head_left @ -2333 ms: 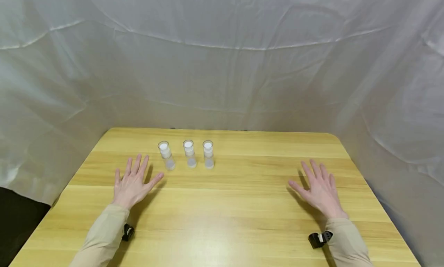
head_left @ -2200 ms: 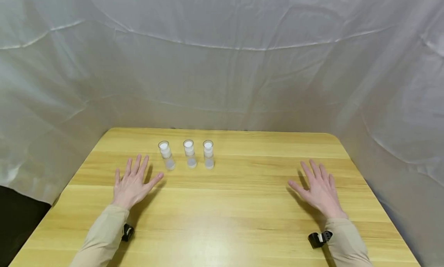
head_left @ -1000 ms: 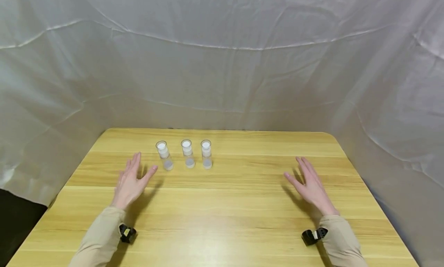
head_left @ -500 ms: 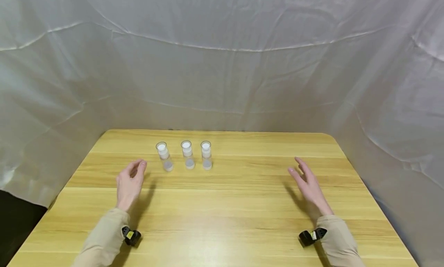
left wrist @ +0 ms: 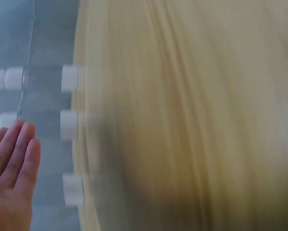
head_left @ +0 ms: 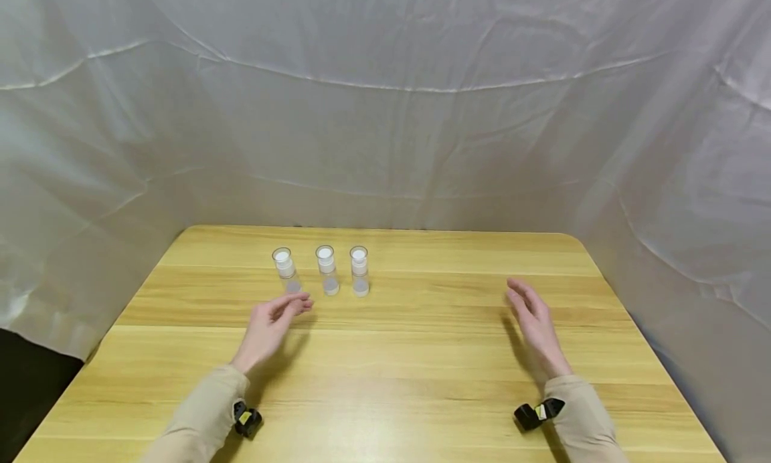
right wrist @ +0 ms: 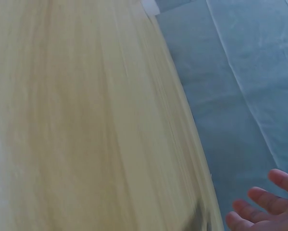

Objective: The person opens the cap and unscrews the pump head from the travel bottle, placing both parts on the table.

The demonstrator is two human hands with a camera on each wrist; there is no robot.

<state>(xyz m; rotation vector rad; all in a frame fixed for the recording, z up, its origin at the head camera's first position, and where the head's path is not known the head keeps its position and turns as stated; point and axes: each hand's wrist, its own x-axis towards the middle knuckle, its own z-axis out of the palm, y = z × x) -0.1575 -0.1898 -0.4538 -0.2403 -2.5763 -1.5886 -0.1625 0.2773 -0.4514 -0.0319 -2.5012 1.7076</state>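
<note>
Three slim, upright clear-and-white cylindrical bottles [head_left: 328, 270] stood on the yellow wood-grain table [head_left: 421, 356] just beyond the left hand [head_left: 270, 324], its fingers nearly straight and empty. Right hand [head_left: 535, 321], relaxed, held nothing. Slow, low contact seemed safest against tipping

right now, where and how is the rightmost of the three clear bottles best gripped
Probably round the clear middle of the rightmost bottle, between its white ends, coming from its right with the right hand. It stands upright and slim, so a two-sided grip should fit; the middle bottle neighbours its left, while its right side is open.
</note>
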